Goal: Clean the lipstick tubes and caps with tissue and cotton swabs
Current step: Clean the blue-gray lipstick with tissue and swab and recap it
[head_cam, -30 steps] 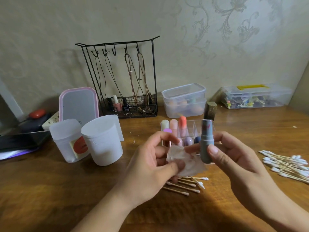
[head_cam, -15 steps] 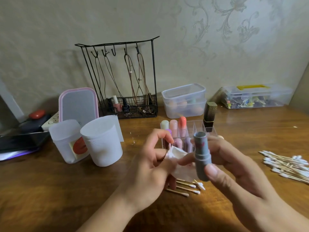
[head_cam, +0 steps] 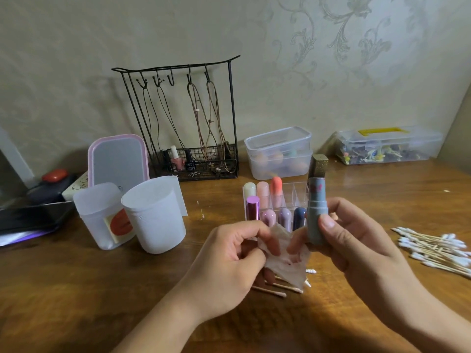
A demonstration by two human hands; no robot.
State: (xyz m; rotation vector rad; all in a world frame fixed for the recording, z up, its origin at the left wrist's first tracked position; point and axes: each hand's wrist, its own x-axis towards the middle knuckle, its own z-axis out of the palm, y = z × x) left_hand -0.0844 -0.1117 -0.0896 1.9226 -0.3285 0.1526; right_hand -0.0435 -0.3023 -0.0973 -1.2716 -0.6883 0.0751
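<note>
My right hand (head_cam: 356, 240) holds a grey-blue lipstick tube (head_cam: 316, 210) upright, with red smears near its top. Just left of it, my left hand (head_cam: 229, 263) pinches a crumpled white tissue (head_cam: 285, 263) marked with red stains. The fingertips of my right hand touch the tissue too. Behind my hands a clear organizer (head_cam: 293, 197) holds several pastel lipsticks, a purple one (head_cam: 252, 207) at its left. A gold cap (head_cam: 318, 165) stands behind the tube. Used cotton swabs (head_cam: 275, 289) lie under the tissue.
A pile of clean cotton swabs (head_cam: 433, 248) lies at the right. Two white cups (head_cam: 153, 215) stand at the left, with a pink-rimmed mirror (head_cam: 118, 159) behind. A black wire jewellery rack (head_cam: 183, 123) and two clear plastic boxes (head_cam: 277, 151) line the wall.
The lipstick tube went from tilted toward me back to upright and rose. My left hand spread the tissue out, showing its red stains.
</note>
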